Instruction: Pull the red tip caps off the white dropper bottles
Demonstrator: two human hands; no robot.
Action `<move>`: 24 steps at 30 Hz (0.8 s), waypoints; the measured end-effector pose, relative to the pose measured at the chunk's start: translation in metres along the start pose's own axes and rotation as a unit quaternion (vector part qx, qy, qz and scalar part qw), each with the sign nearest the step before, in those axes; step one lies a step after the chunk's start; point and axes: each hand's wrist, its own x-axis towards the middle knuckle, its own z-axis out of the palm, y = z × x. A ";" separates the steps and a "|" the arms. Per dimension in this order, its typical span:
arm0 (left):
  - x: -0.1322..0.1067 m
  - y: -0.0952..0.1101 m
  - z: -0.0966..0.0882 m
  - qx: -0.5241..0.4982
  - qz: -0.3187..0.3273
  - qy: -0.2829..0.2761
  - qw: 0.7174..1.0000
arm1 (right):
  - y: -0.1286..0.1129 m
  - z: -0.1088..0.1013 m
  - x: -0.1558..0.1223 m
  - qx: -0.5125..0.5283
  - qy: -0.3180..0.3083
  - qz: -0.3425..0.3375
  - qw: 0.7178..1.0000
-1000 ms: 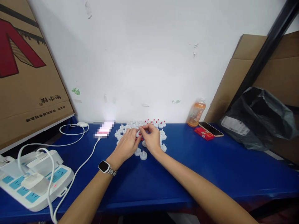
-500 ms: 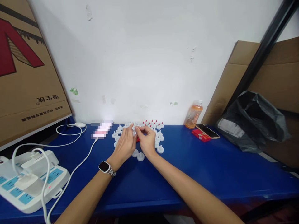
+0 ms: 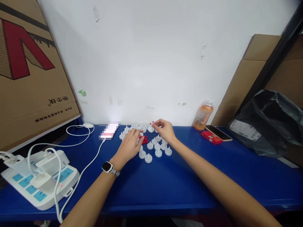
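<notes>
Around the red pile [image 3: 145,139] of small tips, see white nozzle caps [image 3: 148,158] standing mostly upright on a blue tabletop [image 3: 151,189]. At the left edge of the pile, notice the left hand [image 3: 129,144], relaxed, with fingers loosely bent and thumb apart from them; cannot tell about contact with the caps beneath. Behind the pile and to its right, find the right hand [image 3: 165,129], with thumb and forefinger pinched on a red-tipped cap [image 3: 151,129]. Far left of the pile, read large black characters [image 3: 58,100] printed upside down on a carton [image 3: 56,78], seemingly 绝尘侠, with a ® mark [image 3: 49,105] beside them; see also a smaller line [image 3: 53,115] toward the carton's lower edge, and a red design [image 3: 20,50] above. Right of the pile, spot lettering running along a bottle [image 3: 203,116] of orange liquid, too blurred to read. Also right of the pile, note a red packet [image 3: 211,137] bearing a small square code, next to a dark-screened phone [image 3: 219,133]. Farther right of the pile, observe a black plastic bag [image 3: 267,119] and its white printed label [image 3: 245,129], with text too small to make out. Left of the pile, find a white power strip [image 3: 44,205] with blue socket panels.
</notes>
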 end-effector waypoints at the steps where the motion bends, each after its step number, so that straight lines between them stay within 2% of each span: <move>1: 0.001 -0.003 -0.003 -0.008 -0.007 -0.012 1.000 | 0.005 -0.004 0.006 -0.064 -0.012 -0.013 0.998; 3: 0.002 -0.008 -0.010 -0.050 -0.017 -0.053 0.997 | 0.013 -0.008 0.015 -0.165 -0.062 -0.027 0.984; 7: 0.002 -0.012 -0.021 -0.134 -0.031 -0.123 0.983 | 0.023 -0.004 0.023 -0.279 -0.161 -0.051 0.945; 11: 0.000 -0.012 -0.023 -0.141 -0.036 -0.157 0.977 | 0.016 0.001 0.017 -0.360 -0.157 -0.066 0.917; 14: 0.000 -0.015 -0.021 -0.142 -0.041 -0.168 0.975 | 0.000 0.000 -0.001 -0.353 -0.138 -0.081 0.922; 19: 0.000 -0.020 -0.019 -0.134 -0.029 -0.131 0.982 | -0.022 -0.004 -0.035 -0.345 -0.231 -0.121 0.902; 21: 0.000 -0.016 -0.019 -0.128 -0.015 -0.106 0.986 | -0.028 -0.004 -0.040 -0.312 -0.224 -0.115 0.916; 24: -0.001 -0.007 -0.017 -0.129 0.004 -0.061 0.990 | -0.037 0.001 -0.040 -0.178 -0.155 -0.085 0.968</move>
